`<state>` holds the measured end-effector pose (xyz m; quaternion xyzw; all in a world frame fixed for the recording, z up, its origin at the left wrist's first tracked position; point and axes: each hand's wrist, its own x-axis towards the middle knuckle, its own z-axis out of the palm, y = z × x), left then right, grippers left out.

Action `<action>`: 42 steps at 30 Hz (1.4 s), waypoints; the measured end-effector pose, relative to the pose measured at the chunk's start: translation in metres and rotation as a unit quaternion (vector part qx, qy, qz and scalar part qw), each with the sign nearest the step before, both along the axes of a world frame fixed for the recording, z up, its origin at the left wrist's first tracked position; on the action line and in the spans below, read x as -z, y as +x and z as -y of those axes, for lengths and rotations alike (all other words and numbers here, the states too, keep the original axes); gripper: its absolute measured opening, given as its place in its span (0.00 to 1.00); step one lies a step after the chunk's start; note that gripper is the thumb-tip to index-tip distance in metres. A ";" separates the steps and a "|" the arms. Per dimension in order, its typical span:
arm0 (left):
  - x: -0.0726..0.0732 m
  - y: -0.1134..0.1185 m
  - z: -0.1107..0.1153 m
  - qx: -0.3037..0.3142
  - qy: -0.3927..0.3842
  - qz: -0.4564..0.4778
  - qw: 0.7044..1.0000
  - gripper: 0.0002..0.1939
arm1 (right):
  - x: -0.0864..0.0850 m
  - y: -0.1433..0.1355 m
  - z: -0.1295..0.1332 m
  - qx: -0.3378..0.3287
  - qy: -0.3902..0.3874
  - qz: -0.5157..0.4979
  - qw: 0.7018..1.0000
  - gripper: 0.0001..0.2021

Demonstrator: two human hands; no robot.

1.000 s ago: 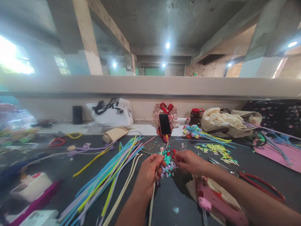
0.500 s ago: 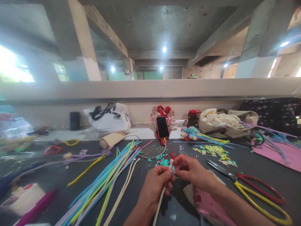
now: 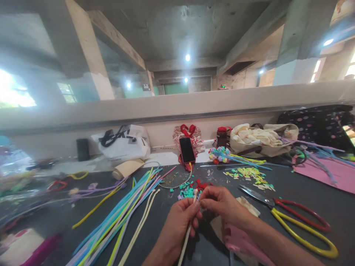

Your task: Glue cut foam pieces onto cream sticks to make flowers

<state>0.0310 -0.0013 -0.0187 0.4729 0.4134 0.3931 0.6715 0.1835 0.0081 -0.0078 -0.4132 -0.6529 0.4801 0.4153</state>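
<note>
My left hand point(image 3: 184, 216) is closed around a cream pipe cleaner point(image 3: 185, 242), thumb on top. The stem's small pale tip point(image 3: 195, 193) sticks up past the thumb, and its long end runs down towards me. Close beside the tip, my right hand point(image 3: 219, 201) is pinched closed, its fingertips nearly meeting the left thumb. What those fingers hold, if anything, is hidden. Just beyond both hands lie small turquoise cut pieces point(image 3: 186, 192) and red pieces point(image 3: 202, 184). More cream pipe cleaners point(image 3: 142, 221) lie left of my hands.
Left lies a bundle of coloured pipe cleaners point(image 3: 116, 218). Large scissors point(image 3: 273, 203) with red and yellow handles rest on the right, near yellow cut pieces point(image 3: 251, 174). A phone point(image 3: 187, 149) leans on a patterned bag at the back. Under my right forearm is pink material point(image 3: 235, 240).
The view has tilted and swung slightly right. My hands stay together at the stem's tip. A blue bit seen under the tip earlier is no longer visible.
</note>
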 end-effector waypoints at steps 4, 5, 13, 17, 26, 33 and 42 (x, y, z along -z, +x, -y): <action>-0.001 0.003 0.002 0.002 -0.008 0.013 1.000 0.17 | 0.000 0.003 0.001 -0.048 -0.043 -0.046 0.997 0.05; -0.001 0.003 0.003 0.005 -0.006 0.014 1.000 0.17 | -0.001 0.004 0.001 -0.060 -0.056 -0.058 0.995 0.06; -0.008 0.010 0.010 -0.013 0.022 -0.046 0.999 0.16 | 0.002 0.011 -0.001 -0.118 -0.135 -0.131 0.975 0.10; -0.007 0.011 0.012 -0.034 0.062 -0.062 0.996 0.15 | 0.009 0.011 -0.004 -0.109 -0.156 -0.146 0.971 0.10; -0.005 0.008 0.007 -0.003 -0.018 -0.025 1.000 0.17 | -0.002 0.007 0.001 -0.055 -0.137 -0.080 0.986 0.07; -0.015 -0.001 0.011 0.083 -0.134 0.119 0.980 0.10 | -0.006 0.018 -0.001 -0.001 -0.124 -0.100 0.987 0.09; -0.015 -0.004 0.010 0.178 -0.154 0.126 0.964 0.10 | -0.011 0.015 0.007 -0.087 -0.086 -0.144 0.982 0.14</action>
